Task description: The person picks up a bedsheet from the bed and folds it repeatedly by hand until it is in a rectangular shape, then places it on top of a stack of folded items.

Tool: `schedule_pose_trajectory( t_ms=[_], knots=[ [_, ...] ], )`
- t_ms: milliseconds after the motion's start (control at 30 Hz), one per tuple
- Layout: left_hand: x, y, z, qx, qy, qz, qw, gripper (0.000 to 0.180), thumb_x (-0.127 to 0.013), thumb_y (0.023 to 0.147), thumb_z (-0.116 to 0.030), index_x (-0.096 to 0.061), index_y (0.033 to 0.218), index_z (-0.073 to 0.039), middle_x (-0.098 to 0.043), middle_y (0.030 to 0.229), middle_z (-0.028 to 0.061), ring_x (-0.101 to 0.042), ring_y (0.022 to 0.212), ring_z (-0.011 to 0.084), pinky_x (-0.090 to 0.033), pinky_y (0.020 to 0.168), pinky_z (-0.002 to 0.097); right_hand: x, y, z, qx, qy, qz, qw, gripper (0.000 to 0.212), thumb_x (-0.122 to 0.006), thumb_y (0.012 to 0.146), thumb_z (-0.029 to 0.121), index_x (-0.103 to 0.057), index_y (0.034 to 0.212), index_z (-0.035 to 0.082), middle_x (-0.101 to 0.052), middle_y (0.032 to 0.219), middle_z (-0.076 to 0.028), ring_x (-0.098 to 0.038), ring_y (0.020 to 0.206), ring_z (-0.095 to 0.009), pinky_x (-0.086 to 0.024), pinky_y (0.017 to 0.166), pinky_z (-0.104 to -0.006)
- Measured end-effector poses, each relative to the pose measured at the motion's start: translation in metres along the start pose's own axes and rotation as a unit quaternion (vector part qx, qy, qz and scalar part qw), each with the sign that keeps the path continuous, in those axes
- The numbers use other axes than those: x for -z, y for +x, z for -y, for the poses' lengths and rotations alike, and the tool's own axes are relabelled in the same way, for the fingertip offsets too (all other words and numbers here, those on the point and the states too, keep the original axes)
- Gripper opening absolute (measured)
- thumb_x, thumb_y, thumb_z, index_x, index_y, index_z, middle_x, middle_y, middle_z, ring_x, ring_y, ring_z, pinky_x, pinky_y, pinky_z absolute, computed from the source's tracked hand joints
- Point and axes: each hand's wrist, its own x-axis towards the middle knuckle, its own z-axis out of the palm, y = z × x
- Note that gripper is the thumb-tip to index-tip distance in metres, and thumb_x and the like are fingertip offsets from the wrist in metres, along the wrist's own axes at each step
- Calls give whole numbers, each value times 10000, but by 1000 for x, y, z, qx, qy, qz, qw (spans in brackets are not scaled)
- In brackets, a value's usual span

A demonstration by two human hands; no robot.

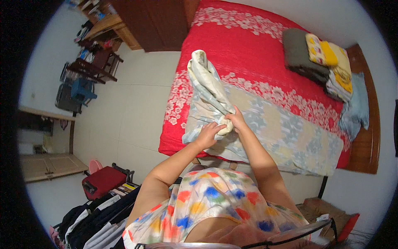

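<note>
A bunched, rolled-up pale patterned cloth [209, 85] in cream, light green and blue stands out from my hands toward the far side of the bed. My right hand [236, 119] is closed around its near right edge, with the thumb pointing up. Close by on the left, my left hand [208, 135] grips the near end of the same cloth, fingers bent over it. Beneath, a flat blue-and-cream patterned sheet [286, 128] lies along the near side of the bed. The underside of the bunch is hidden.
A red bedspread [240, 45] with white flowers covers the bed. Folded bedding [296, 52] and a light blue pillow [357, 106] lie by the wooden headboard [367, 145]. A dark chair [99, 66], blue stool [83, 89] and red suitcase [103, 180] stand left; hanging clothes [95, 216] are near.
</note>
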Motion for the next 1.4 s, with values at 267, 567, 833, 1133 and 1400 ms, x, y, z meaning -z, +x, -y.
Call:
schedule_pose_trajectory(
  t_ms=[267, 567, 833, 1133, 1400],
  knots=[
    [-128, 47, -99, -116, -3, 179, 977, 620, -649, 633, -138, -439, 1213, -210, -488, 999, 100, -461, 970, 293, -336, 841, 402, 220, -77, -84, -101, 206, -113, 967, 498, -594, 670, 27, -386, 1123, 19, -531, 992, -134, -551, 869, -258, -489, 709, -397],
    [-153, 45, -32, 159, 238, 172, 943, 816, -703, 624, -364, -262, 1306, -291, -174, 1370, 130, -179, 1242, 377, -235, 922, 578, 264, -90, -187, -259, -6, -157, 953, 1008, -686, 671, 421, -45, 1351, 43, -261, 1334, -172, -336, 1173, -274, -310, 946, -390],
    [-151, 28, 7, 290, 246, 256, 889, 843, -703, 623, -382, -222, 1316, -375, -13, 1425, 101, -45, 1292, 373, -182, 951, 604, 209, -64, -131, -124, -20, -52, 991, 817, -671, 617, 94, -231, 1305, 60, -507, 1113, -158, -507, 962, -256, -406, 818, -325],
    [-163, 20, 32, 246, 264, 306, 881, 603, -631, 700, -390, -365, 1240, -404, -39, 1416, 109, -109, 1269, 393, -281, 901, 607, 225, -91, -183, -208, -308, -96, 923, 745, -619, 724, 190, -197, 1313, 17, -474, 1150, -242, -467, 1059, -350, -379, 881, -374],
    [-175, 55, 61, 167, 201, 322, 910, 436, -575, 703, -395, -509, 1129, -327, -331, 1318, 98, -314, 1203, 273, -309, 932, 521, 267, -149, -135, -73, -223, -194, 953, 706, -593, 762, 158, -184, 1333, 80, -582, 950, -159, -564, 822, -230, -444, 731, -326]
  ],
)
